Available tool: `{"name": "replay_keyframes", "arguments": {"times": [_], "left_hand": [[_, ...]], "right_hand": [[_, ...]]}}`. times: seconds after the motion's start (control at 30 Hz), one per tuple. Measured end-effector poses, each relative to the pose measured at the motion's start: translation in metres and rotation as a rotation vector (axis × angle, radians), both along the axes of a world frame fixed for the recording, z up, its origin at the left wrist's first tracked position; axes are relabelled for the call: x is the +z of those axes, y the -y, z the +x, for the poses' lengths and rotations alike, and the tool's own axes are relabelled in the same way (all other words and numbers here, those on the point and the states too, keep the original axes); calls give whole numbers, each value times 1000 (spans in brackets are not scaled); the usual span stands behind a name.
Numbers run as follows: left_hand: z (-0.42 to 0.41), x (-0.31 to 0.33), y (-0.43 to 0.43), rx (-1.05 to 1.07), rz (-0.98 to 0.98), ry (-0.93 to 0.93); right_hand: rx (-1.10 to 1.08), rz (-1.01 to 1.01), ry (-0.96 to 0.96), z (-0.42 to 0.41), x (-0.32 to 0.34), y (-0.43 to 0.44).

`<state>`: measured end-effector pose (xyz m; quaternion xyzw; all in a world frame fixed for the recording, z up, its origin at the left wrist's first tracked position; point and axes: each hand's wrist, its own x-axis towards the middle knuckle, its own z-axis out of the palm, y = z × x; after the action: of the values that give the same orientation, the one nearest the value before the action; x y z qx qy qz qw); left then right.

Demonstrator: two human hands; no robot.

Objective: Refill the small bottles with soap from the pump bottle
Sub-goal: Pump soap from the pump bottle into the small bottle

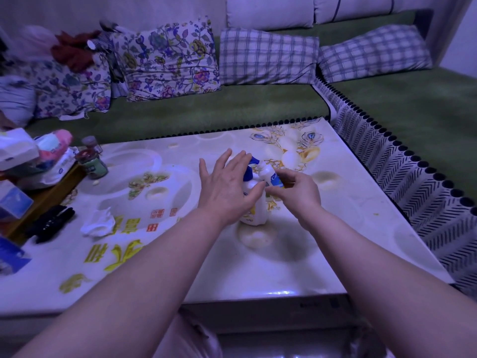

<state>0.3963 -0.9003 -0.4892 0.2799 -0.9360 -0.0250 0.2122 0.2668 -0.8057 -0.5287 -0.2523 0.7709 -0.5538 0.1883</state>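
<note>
Spreading straight fingers over the pump bottle (255, 211), well in from the edges of the table (296, 259), the left hand (227, 182) could topple it; the right hand (294, 192) pinches the small bottle (268, 174), tilted at the spout, so soap might miss.

A white pump bottle (258, 206) with a blue pump head stood upright near the middle of the table (322, 241). A small bottle (269, 174), white with a blue label, was tilted in the air, its top just beside the blue spout, pinched in the right hand (296, 193).
</note>
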Motion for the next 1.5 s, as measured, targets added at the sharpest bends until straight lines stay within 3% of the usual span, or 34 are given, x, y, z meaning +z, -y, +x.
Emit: {"name": "replay_keyframes", "arguments": {"times": [1.5], "left_hand": [[-3, -3, 1, 13, -37, -4]], "right_hand": [[12, 5, -10, 1, 5, 0]]}}
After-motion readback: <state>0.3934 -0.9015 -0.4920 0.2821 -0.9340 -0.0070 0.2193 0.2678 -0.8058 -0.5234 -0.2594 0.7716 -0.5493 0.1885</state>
